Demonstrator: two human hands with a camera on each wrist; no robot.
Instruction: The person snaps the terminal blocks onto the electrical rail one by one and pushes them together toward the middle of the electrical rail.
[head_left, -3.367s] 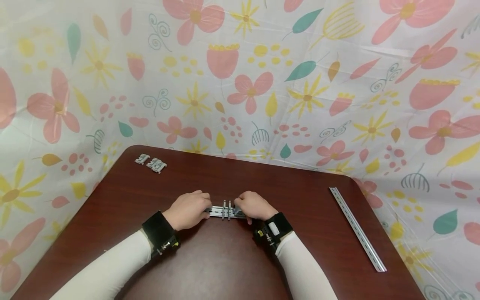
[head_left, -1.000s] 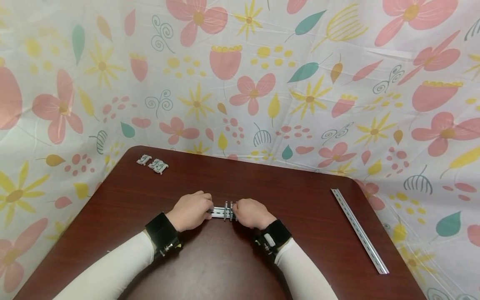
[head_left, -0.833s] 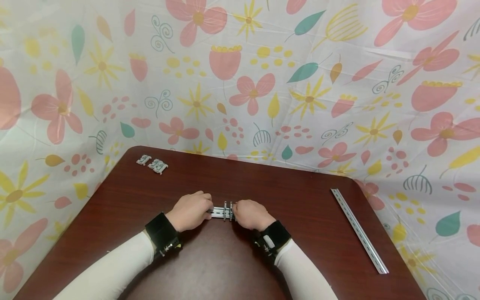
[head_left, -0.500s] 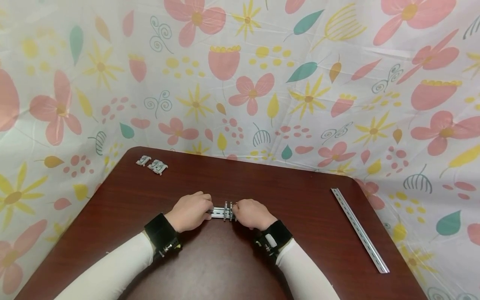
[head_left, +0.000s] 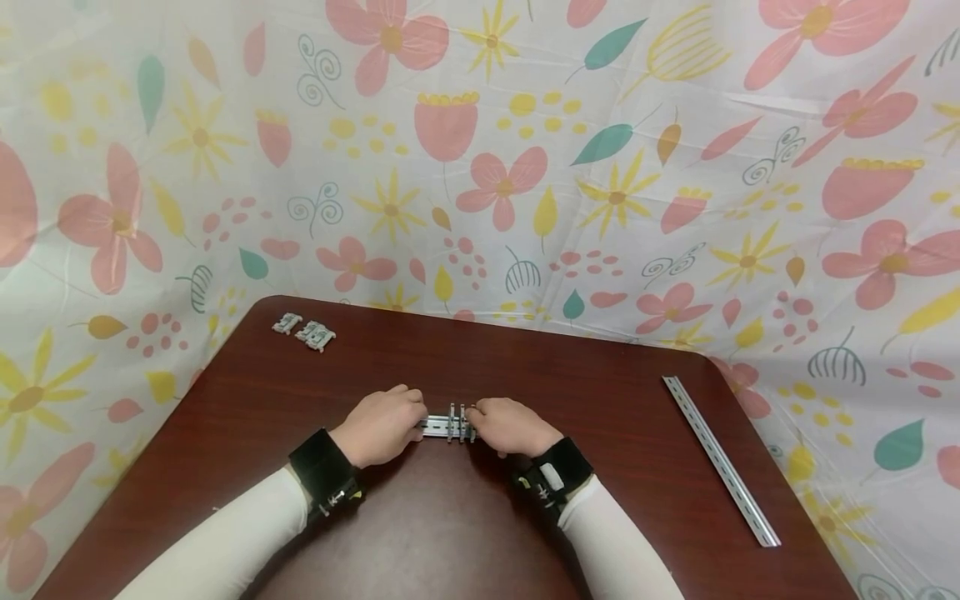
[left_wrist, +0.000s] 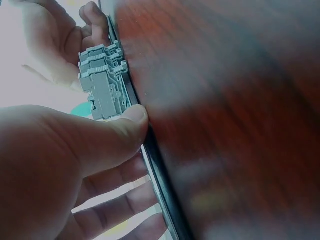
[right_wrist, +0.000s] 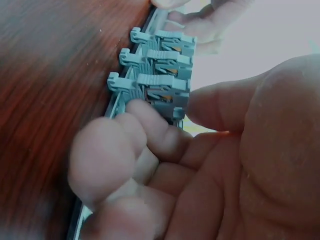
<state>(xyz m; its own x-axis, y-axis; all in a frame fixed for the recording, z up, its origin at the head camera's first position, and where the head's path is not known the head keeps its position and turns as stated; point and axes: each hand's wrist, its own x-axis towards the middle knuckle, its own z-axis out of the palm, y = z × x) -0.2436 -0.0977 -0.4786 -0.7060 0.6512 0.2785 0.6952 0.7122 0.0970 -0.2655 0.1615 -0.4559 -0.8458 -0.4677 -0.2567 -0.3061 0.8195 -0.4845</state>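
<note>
A short slotted metal DIN rail lies across the middle of the table. My left hand grips its left part, thumb along the near edge and fingers beneath in the left wrist view. Several slim grey terminal blocks sit on the rail in a row with small gaps; the left wrist view shows three of them, including a near block. My right hand is at the rightmost terminal block, thumb against one side and curled index finger against its face. The rail's ends are hidden by my hands.
A longer DIN rail lies slanted at the table's right. Two small groups of grey terminal blocks, a smaller group and a larger group, lie at the back left. A flowered curtain hangs behind the brown table.
Over the last seconds my right hand brought a third terminal block onto the rail beside the two others. It has since shifted slightly right, baring more of that block. My left hand has stayed on the rail.
</note>
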